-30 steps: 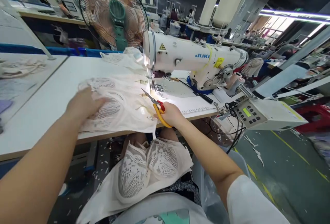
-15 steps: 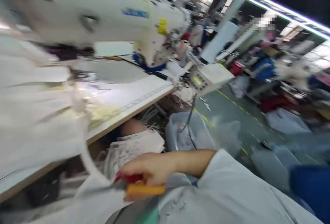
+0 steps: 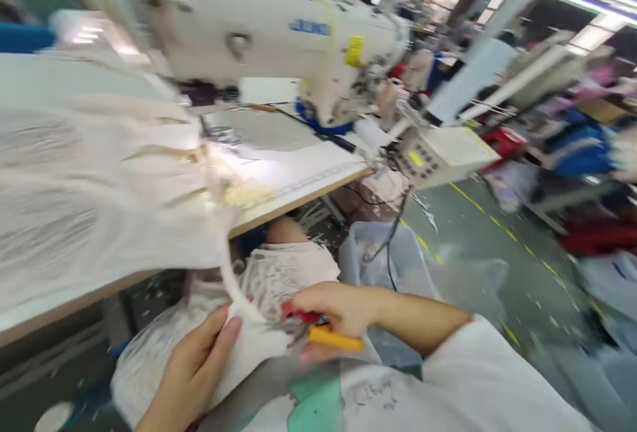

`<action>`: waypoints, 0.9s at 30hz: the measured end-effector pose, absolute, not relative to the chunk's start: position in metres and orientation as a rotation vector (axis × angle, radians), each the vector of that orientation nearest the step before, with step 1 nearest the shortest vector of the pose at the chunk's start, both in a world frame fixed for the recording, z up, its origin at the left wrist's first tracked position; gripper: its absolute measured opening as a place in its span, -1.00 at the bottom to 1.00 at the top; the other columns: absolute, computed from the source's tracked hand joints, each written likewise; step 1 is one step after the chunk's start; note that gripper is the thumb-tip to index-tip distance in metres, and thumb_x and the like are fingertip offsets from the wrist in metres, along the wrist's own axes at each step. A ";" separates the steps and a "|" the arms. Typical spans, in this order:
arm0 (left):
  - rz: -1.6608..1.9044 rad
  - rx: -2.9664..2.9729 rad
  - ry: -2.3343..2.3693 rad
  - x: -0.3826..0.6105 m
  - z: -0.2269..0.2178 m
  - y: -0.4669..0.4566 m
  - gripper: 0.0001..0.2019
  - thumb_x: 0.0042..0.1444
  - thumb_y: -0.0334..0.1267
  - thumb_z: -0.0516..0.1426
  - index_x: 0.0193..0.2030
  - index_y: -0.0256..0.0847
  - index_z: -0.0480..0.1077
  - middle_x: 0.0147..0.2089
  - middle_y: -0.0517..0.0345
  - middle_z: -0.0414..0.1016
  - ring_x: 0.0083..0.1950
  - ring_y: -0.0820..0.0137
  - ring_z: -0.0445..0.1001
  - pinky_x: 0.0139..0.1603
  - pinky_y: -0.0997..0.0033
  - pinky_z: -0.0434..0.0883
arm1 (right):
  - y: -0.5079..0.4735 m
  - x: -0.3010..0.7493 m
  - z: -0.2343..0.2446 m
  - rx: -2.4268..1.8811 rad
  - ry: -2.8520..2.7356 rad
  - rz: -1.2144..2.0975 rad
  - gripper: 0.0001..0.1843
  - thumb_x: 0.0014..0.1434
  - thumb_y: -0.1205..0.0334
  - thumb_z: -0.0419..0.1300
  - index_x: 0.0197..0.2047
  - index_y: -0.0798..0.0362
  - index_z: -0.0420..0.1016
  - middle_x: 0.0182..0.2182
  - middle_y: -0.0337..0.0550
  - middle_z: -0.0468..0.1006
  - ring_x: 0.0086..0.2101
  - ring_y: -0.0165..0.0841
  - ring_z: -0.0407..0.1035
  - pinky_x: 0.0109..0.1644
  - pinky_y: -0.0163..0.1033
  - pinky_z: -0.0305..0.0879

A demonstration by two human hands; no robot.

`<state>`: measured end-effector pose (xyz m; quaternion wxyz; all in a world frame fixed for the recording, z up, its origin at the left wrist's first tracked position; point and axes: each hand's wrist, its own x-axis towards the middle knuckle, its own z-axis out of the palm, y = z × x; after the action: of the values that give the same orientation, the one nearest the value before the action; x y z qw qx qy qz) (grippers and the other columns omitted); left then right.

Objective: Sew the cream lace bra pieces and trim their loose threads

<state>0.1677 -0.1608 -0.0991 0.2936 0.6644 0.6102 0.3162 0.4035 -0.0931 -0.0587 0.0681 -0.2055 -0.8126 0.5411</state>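
Note:
My right hand (image 3: 336,309) is closed around scissors (image 3: 334,338) with red and orange handles, their blades pointing left at the white strip. Opposite the blades, my left hand (image 3: 199,359) pinches the white fabric strip (image 3: 232,279) between thumb and fingers over my lap. This strip runs up to a white gathered garment (image 3: 124,200) spread on the table and hanging over its edge. Motion blur hides whether the blades touch the cloth.
A white sewing machine (image 3: 269,27) stands on the table (image 3: 318,180), with a control box (image 3: 423,156) at its right end. Below are a translucent plastic bin (image 3: 358,253) and lace-like white cloth (image 3: 293,266) on my lap. Scraps lie on the floor (image 3: 448,219).
My left hand has come into view, pinching the white strip beside the scissors. The view has swung left, so everything appears further right. My right hand still holds the scissors.

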 end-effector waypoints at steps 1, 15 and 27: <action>0.853 1.718 1.627 0.165 -0.099 -0.165 -0.54 0.15 0.14 -0.03 -0.19 -0.10 0.56 -0.24 0.16 0.64 -0.22 0.28 0.58 -0.20 0.47 0.51 | -0.087 0.411 -0.058 -0.658 -2.477 1.607 -0.60 0.00 0.02 0.33 -0.28 0.06 0.26 -0.45 -0.32 0.31 -0.45 -0.47 0.19 -0.40 -0.41 0.17; 0.999 1.389 1.442 0.157 -0.087 -0.172 -0.64 0.09 0.02 0.05 -0.21 -0.06 0.60 -0.17 0.16 0.65 -0.16 0.28 0.59 -0.07 0.45 0.50 | -0.011 0.361 -0.044 -0.523 -3.201 1.455 -0.42 0.05 -0.36 0.12 -0.43 0.04 0.15 -0.54 -0.36 0.16 -0.52 -0.49 0.04 -0.48 -0.37 0.00; 1.101 1.439 1.407 0.151 -0.079 -0.169 -0.72 0.06 -0.03 0.09 -0.44 -0.06 0.58 -0.44 0.11 0.59 -0.38 0.32 0.55 -0.34 0.47 0.51 | -0.015 0.348 -0.051 -0.789 -2.755 1.657 -0.44 -0.10 -0.26 0.28 -0.53 0.03 0.16 -0.59 -0.40 0.14 -0.53 -0.49 0.03 -0.47 -0.35 -0.01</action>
<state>0.1511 -0.1689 -0.0788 0.4113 0.5718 0.5590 0.4374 0.3484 -0.0153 -0.0506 -0.0844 -0.2375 -0.8293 0.4988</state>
